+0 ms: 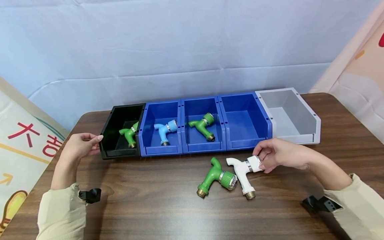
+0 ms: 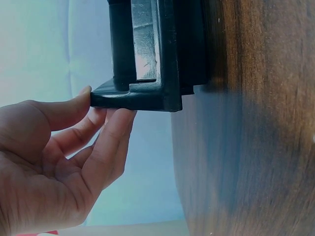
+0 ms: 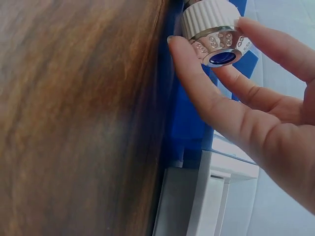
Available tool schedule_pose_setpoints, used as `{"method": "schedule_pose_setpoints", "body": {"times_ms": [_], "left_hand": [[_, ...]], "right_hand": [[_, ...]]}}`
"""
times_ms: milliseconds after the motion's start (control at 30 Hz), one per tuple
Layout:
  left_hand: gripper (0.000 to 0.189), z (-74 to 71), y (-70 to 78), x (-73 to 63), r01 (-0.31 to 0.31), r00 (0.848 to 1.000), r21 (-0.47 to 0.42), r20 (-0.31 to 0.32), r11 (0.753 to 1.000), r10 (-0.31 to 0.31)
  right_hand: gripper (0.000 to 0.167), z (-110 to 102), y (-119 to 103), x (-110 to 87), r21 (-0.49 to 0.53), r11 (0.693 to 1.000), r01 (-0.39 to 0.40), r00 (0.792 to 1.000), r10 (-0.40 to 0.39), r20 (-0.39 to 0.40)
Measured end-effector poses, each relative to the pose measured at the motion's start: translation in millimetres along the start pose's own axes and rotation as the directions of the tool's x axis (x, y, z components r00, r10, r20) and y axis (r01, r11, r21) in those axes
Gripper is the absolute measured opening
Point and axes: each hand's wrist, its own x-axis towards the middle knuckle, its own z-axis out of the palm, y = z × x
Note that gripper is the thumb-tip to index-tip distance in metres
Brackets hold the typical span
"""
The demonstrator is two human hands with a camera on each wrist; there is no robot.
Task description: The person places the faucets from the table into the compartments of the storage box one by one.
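My right hand pinches the knob of a white water tap by its ribbed rim. In the right wrist view, fingers and thumb sit around the white knob with its silver end. Left of it a green tap lies on the table, its knob close to the white tap. My left hand holds the left wall of a black bin. Seen from the left wrist, the thumb rests at the rim of the black bin and the fingers are against its outer side.
Joined in a row are the black bin, blue bins and a grey bin. A green tap lies in the black bin, a light blue tap and another green tap in blue ones. A wooden table lies beneath.
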Motion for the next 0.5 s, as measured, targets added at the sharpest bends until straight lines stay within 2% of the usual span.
{"method": "schedule_pose_setpoints", "body": {"times_ms": [500], "left_hand": [[0.045, 0.4, 0.7, -0.9, -0.006, 1.0, 0.01, -0.005, 1.0, 0.006]], "right_hand": [[0.039, 1.6, 0.0, -0.7, 0.081, 0.997, 0.005, 1.0, -0.005, 0.001]]}}
